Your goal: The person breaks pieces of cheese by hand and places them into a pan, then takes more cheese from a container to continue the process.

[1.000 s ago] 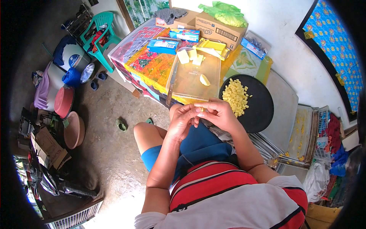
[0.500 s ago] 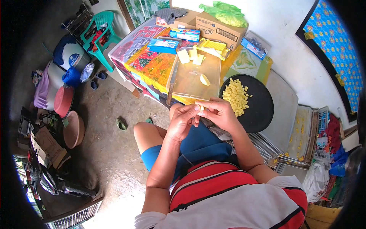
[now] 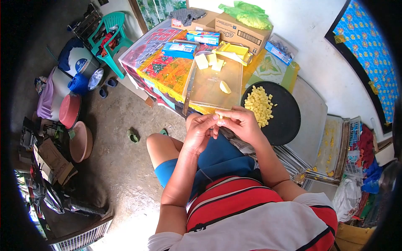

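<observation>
Just before the near edge of the table, both my hands meet around a small pale-yellow piece of what looks like cheese [image 3: 220, 117]. My left hand [image 3: 198, 133] pinches it with thumb and fingers, and my right hand [image 3: 240, 124] is closed on its other side. Beyond them, a clear cutting board [image 3: 209, 93] bears a rounded cheese chunk [image 3: 225, 87] and several cheese blocks [image 3: 202, 62]. A knife [image 3: 189, 89] lies along the board's left edge. Right of my right hand, many small cheese cubes [image 3: 258, 106] are heaped on a round black tray [image 3: 289, 121].
Blue boxes [image 3: 180, 50], yellow wrappers [image 3: 232, 51] and a cardboard carton [image 3: 238, 33] occupy the back of the table. Stacked metal trays [image 3: 312, 121] stand at the right. Basins [image 3: 81, 142] and a green chair [image 3: 115, 31] are on the left. A green slipper [image 3: 133, 135] lies on the floor.
My fingers have shifted very slightly around the small piece, which now shows less between them. The board, knife, blocks and tray stay where they were.
</observation>
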Available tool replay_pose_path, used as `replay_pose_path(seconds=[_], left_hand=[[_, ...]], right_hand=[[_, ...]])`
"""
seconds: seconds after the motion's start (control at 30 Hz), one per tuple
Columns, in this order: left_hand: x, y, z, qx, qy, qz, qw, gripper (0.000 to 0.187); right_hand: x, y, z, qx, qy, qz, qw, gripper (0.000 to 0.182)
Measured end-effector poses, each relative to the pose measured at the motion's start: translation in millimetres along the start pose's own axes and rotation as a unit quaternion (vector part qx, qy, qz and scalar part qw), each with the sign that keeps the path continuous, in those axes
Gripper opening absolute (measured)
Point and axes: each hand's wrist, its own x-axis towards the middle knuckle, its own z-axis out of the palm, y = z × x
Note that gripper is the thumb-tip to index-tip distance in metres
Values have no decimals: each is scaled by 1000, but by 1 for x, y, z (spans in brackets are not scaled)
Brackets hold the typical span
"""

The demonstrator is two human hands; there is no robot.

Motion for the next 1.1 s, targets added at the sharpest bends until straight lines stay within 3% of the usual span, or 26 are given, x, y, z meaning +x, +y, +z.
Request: replay_pose_path(seconds=[0.37,0.77,0.87,1.1], left_hand=[[0,0,0,-61,-5,-35,998,23],[2,-5,1,-122,-76,-31,989,21],[3,-8,0,-124,-71,-30,989,20],[1,-7,2,-121,-61,-28,990,23]], right_hand=[[-1,-1,3,-23,19,-15,999,26],[-2,-1,1,-28,11,-18,999,26],[0,0,0,-51,17,-59,997,26],[-2,-5,2,-20,16,-14,1000,25]])
